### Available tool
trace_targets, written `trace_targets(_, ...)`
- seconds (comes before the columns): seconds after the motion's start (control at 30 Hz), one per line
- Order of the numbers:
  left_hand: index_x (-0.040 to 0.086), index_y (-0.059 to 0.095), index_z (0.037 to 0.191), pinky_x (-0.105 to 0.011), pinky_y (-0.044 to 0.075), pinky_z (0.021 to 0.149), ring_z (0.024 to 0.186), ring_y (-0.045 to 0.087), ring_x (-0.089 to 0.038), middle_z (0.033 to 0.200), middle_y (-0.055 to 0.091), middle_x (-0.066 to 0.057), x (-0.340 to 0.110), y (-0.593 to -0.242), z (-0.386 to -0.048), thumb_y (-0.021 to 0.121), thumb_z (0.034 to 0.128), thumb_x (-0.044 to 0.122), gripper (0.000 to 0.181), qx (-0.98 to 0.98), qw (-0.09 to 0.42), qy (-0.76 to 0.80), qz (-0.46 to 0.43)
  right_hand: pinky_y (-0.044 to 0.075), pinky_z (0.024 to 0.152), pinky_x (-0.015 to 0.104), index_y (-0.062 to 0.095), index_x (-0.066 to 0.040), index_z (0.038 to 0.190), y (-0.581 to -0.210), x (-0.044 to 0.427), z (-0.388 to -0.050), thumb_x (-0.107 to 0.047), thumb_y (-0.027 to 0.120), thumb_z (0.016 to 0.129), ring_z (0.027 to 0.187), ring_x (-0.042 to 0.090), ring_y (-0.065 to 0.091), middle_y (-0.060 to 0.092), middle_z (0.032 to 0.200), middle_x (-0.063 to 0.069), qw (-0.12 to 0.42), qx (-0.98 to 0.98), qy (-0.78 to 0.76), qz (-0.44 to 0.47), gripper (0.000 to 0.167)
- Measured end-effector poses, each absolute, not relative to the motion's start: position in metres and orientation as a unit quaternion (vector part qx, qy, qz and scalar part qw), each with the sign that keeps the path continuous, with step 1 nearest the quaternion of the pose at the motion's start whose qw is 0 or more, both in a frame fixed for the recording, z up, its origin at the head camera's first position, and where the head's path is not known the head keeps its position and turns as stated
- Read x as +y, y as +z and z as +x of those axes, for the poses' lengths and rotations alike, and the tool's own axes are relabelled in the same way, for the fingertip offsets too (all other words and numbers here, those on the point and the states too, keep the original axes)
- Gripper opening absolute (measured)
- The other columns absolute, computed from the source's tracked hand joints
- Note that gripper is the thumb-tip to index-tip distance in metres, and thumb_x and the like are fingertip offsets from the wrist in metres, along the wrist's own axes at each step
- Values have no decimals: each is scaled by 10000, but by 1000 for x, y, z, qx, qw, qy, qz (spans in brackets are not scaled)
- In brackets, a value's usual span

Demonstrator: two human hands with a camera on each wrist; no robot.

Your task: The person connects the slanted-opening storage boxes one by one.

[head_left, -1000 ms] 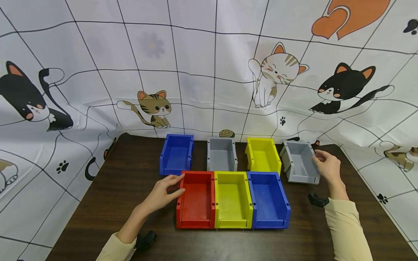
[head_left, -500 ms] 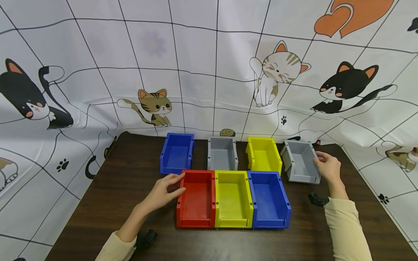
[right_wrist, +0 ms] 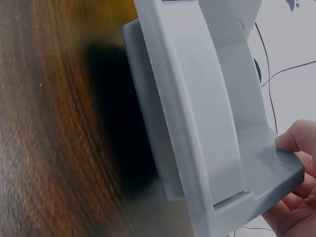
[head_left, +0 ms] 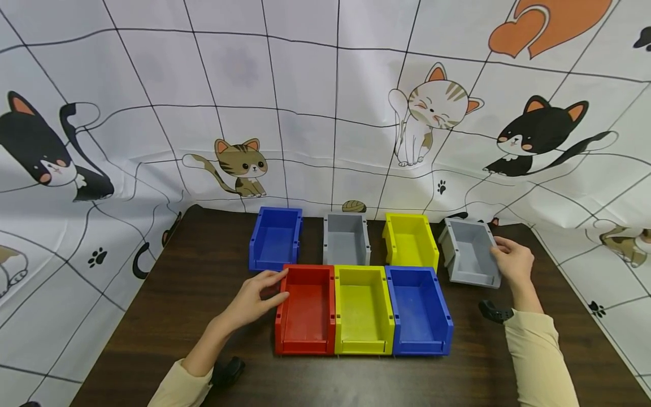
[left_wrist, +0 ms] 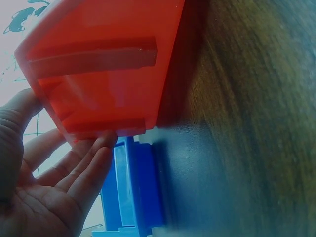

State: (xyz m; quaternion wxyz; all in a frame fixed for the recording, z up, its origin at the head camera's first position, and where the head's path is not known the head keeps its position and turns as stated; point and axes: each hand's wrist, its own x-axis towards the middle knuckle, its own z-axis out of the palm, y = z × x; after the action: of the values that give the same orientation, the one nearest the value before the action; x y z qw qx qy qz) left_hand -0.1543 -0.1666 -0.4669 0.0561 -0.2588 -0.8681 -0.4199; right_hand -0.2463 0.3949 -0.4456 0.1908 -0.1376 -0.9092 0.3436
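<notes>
We list: cat-print sheet (head_left: pixel 305 113); dark table (head_left: pixel 168 316); mid-table, side by side, red bin (head_left: pixel 307 311), front yellow bin (head_left: pixel 362 308), front blue bin (head_left: pixel 418 308); along the far edge, rear blue bin (head_left: pixel 276 240), left grey bin (head_left: pixel 346 240), rear yellow bin (head_left: pixel 411 242) and, toward the far right corner, right grey bin (head_left: pixel 472 251). We add: left hand (head_left: pixel 251 297), gripping the red bin's left wall; right hand (head_left: pixel 513 263), pinching the right grey bin's right wall.

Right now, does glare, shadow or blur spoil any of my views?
Head view: mostly sharp, with a pale sheen on the near table; left wrist: backdrop washed out, bluish sheen across the table; right wrist: dark shadow beside the grey bin, blurred yellow smear along the top edge.
</notes>
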Motion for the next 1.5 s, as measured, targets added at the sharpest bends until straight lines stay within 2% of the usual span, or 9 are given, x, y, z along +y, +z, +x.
trace_targets(0.13, -40, 520, 1307, -405, 530, 813, 946, 588, -246, 1081, 602, -112, -167, -467, -154, 693, 852, 138, 518, -868, 56, -420, -259, 366, 499, 78, 630, 70, 1158, -442, 396, -240, -52, 586, 842, 513, -179, 428, 517, 601, -310, 188, -897, 373, -146, 341)
trace_targets(0.3, -41, 519, 1308, -409, 527, 822, 958, 592, -253, 1085, 601, -118, -166, -467, -154, 694, 851, 137, 520, -867, 56, -421, -260, 367, 470, 76, 629, 71, 1160, -437, 397, -234, -42, 577, 830, 510, -167, 431, 401, 559, -405, 196, -892, 379, -150, 352)
trace_targets(0.7, -51, 521, 1302, -393, 529, 822, 966, 594, -258, 1105, 598, -132, -167, -467, -152, 679, 867, 153, 506, -865, 51, -427, -258, 365, 458, 86, 643, 35, 1165, -426, 397, -213, -44, 594, 818, 508, -144, 451, 418, 560, -409, 220, -882, 387, -154, 359)
trace_targets(0.97, -38, 518, 1310, -401, 527, 825, 973, 591, -263, 1126, 594, -144, -167, -467, -154, 692, 850, 130, 519, -865, 51, -426, -258, 380, 446, 93, 623, 78, 1162, -421, 398, -199, -55, 589, 817, 519, -132, 476, 489, 600, -355, 225, -883, 391, -130, 371)
trace_targets(1.13, -27, 517, 1316, -387, 529, 824, 967, 586, -247, 1125, 592, -130, -167, -466, -153, 693, 852, 143, 524, -865, 45, -431, -253, 405, 432, 105, 674, -16, 1145, -441, 420, -202, -56, 637, 795, 540, -82, 538, 651, 659, -107, 243, -859, 437, -108, 355)
trace_targets(1.2, -30, 515, 1316, -390, 532, 815, 957, 586, -242, 1108, 591, -125, -167, -466, -154, 690, 856, 144, 522, -865, 46, -431, -254, 416, 383, 165, 688, -93, 1154, -455, 433, -206, -94, 665, 801, 552, -82, 551, 669, 688, -86, 242, -856, 443, -113, 354)
trace_targets(1.27, -33, 514, 1316, -391, 533, 809, 952, 586, -235, 1096, 591, -117, -167, -466, -154, 687, 859, 138, 518, -864, 48, -431, -255, 433, 362, 236, 679, -151, 1179, -465, 442, -208, -140, 670, 821, 570, -92, 556, 652, 699, -143, 239, -867, 421, -115, 359)
trace_targets(1.37, -38, 517, 1311, -394, 535, 799, 940, 588, -230, 1088, 593, -116, -167, -467, -154, 687, 858, 128, 511, -863, 50, -432, -256, 435, 360, 239, 677, -189, 1185, -467, 445, -202, -167, 673, 832, 583, -111, 551, 613, 691, -227, 236, -870, 419, -111, 353)
trace_targets(1.5, -37, 519, 1310, -393, 537, 791, 925, 587, -224, 1078, 594, -109, -167, -466, -154, 688, 857, 126, 511, -864, 50, -431, -257, 417, 464, 80, 647, -5, 1183, -435, 415, -178, -90, 648, 826, 581, -142, 531, 585, 665, -266, 235, -876, 410, -99, 367)
